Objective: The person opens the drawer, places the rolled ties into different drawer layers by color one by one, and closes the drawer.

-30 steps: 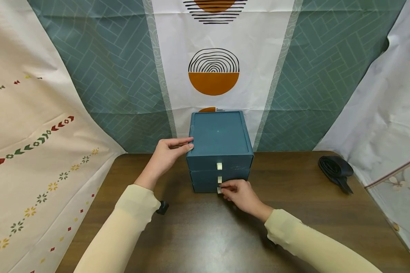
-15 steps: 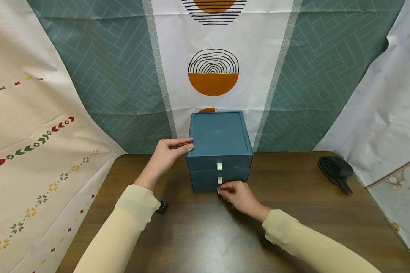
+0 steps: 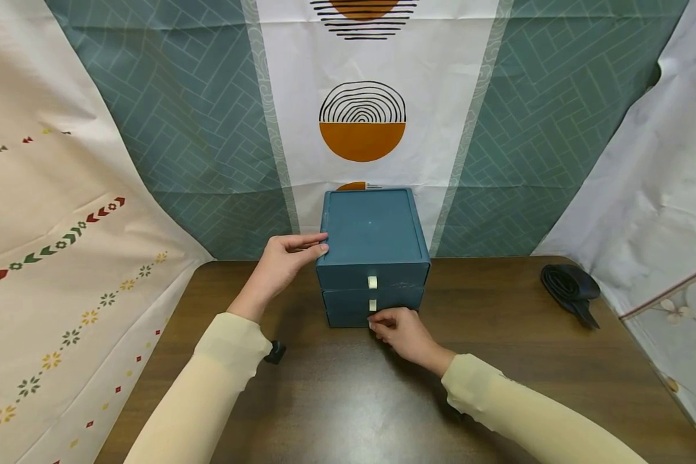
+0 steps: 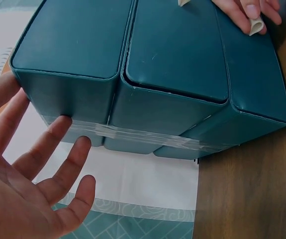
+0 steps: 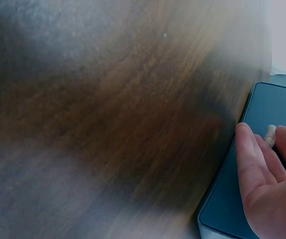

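A dark teal chest of three stacked drawers (image 3: 371, 225) stands on the wooden table against the cloth backdrop. My left hand (image 3: 280, 265) rests its fingertips on the top left edge of the chest. Seen from the left wrist, the other left fingers (image 4: 73, 154) are spread loosely beside the chest's side wall. My right hand (image 3: 405, 332) is low at the front, pinching the small cream pull tab (image 5: 270, 133) of the bottom drawer between thumb and fingers. The top tab (image 3: 372, 282) and middle tab (image 3: 373, 305) show above it. All drawers look closed.
A rolled black strap (image 3: 570, 290) lies at the right end of the table (image 3: 325, 399). Clear tape (image 4: 133, 134) runs across the chest's side. Patterned cloths (image 3: 209, 129) hang behind and on both sides.
My right hand has shifted slightly left, and its fingers now cover the bottom tab, which showed more before. My left hand and the chest have stayed put.
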The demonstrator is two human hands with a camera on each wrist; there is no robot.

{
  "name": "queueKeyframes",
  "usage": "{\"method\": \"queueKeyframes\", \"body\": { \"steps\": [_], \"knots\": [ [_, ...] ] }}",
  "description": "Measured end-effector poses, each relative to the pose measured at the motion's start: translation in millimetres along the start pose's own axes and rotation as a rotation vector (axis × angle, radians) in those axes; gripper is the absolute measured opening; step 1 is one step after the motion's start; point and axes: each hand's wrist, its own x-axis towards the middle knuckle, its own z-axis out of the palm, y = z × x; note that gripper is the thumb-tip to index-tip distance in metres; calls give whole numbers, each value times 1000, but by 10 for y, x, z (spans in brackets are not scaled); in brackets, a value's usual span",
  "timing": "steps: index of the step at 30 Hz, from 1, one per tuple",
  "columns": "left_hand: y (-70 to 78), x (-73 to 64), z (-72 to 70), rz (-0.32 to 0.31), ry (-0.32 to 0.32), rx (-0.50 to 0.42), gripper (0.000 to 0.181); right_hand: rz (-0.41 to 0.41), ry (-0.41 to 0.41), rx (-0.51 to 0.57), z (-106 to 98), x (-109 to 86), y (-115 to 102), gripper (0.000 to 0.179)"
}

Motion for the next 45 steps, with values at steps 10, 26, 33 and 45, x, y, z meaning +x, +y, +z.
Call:
{"method": "queueKeyframes", "body": {
  "steps": [10,26,33,45],
  "knots": [
    [-40,11,2,7,-7,-6,41,2,29,-6,21,-6,-1,16],
    [152,-87,-3,-2,-21,-18,41,-15,17,-19,38,-66,-5,18],
    [-21,2,-11,16,-11,15,42,-22,7,-25,34,-104,-20,20],
    [-40,4,-9,26,-10,8,42,-14,-19,-10,43,-181,-27,20]
  ]
}}
